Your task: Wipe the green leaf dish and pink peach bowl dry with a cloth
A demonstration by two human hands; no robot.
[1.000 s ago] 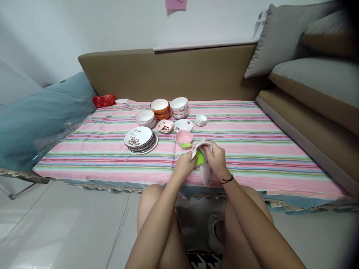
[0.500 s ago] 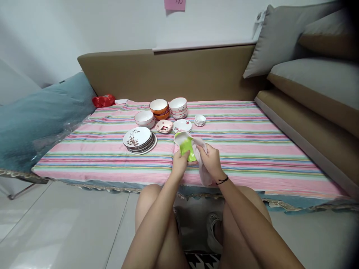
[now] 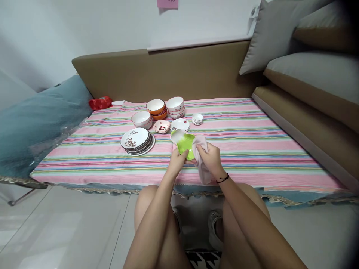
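Note:
My left hand [image 3: 178, 161] grips a green and white dish [image 3: 185, 143] with a wavy edge, thumb on its upper face and fingers underneath. A pale pink cloth [image 3: 202, 162] is pinched in my right hand [image 3: 211, 157], pressed against the dish's right edge and hanging down below it. Just beyond the dish lie small white plates [image 3: 179, 124] with red flowers and a square pink dish [image 3: 162, 126]. A stack of flower-patterned plates [image 3: 135, 139] stands to the left of my hands.
Farther back are a white bowl [image 3: 141, 119], stacked orange bowls [image 3: 156, 107], stacked white bowls [image 3: 175, 105] and tiny stacked dishes [image 3: 198, 118]. A striped cloth [image 3: 252, 149] covers the seat. A red bundle [image 3: 100, 103] lies back left; cushions [image 3: 311, 78] pile up at right.
The green dish has turned a little, showing more of its inner face. My right hand with the cloth stays at its right edge. The whole view has shifted slightly.

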